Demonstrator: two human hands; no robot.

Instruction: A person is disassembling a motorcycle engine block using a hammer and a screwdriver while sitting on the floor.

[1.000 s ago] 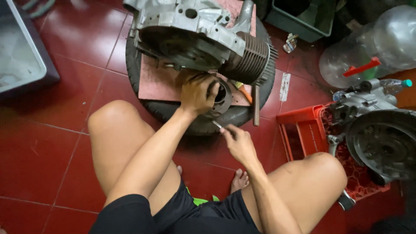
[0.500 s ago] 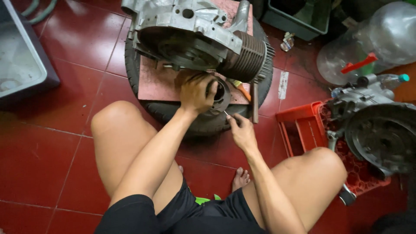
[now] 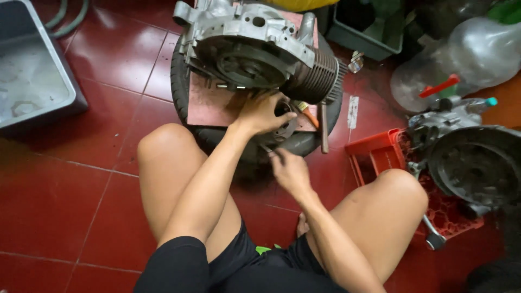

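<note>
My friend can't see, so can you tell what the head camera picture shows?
A person sits on a red tiled floor, left hand pressing a round metal part beside an engine on a tyre. The right hand holds a thin tool.

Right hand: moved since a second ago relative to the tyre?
Yes. The right hand has gone up toward the tyre, closing on the round part under the left hand.

Soft, even light from overhead leaves glare streaks on the red floor tiles [image 3: 70, 179] left of the engine [image 3: 255, 51]; the frame's right edge darkens, slightly smeared.
</note>
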